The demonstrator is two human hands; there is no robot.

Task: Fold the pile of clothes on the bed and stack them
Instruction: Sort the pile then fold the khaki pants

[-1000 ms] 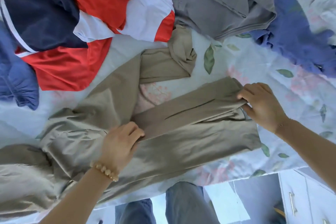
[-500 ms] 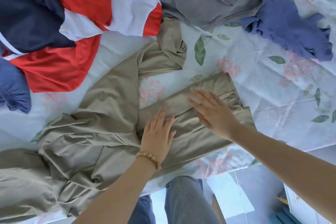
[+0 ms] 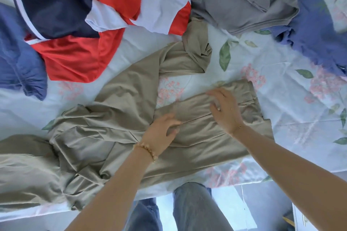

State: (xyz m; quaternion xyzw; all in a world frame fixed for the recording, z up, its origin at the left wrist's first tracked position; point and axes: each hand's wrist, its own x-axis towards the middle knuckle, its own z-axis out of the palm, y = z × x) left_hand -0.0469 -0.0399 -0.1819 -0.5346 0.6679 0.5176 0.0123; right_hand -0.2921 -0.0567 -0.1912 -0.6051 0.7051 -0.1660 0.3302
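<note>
Khaki trousers [image 3: 120, 118] lie spread across the floral bed sheet [image 3: 293, 103], one leg angled up toward the pile, the other folded over to the right. My left hand [image 3: 161, 131], with a bead bracelet at the wrist, rests on the folded leg near the crotch, its fingers loosely bent. My right hand [image 3: 225, 110] lies on the same leg further right, fingers spread and slightly curved against the cloth. Neither hand grips the fabric.
Along the far side lie a navy, red and white garment [image 3: 78, 17], a blue garment [image 3: 18, 65] at the left, a grey garment [image 3: 240, 0] and a purple-blue one [image 3: 315, 30] at the right. The bed's near edge [image 3: 225, 185] runs just above my jeans-clad legs.
My right hand let go of the trouser leg's end and moved left onto the fabric. My left hand slid right along the leg. Both went from gripping to lying flat, then slightly bent.
</note>
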